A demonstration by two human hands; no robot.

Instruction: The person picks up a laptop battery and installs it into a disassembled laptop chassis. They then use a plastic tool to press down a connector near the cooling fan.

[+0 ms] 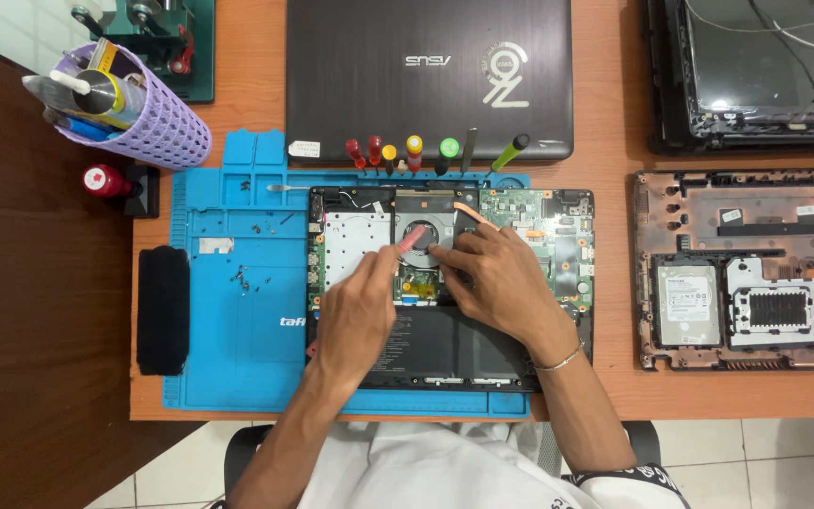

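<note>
On the blue work mat (237,311) in front of us lies an opened laptop base (449,287), its green circuit board, round cooling fan (419,231) and dark battery laid bare. Our left hand (355,316) pinches a pink-handled screwdriver (411,238) over the fan, and our right hand (496,278) rests beside it, fingertips pressed down on the fan's edge. Small loose screws (245,276) are scattered on the mat to the left. A row of coloured-handle screwdrivers (414,153) stands along the mat's far edge, with a closed grey laptop (429,75) behind. To the right sits a removed bottom cover (746,269); to the left, a purple mesh cup (143,113) holding tools.
</note>
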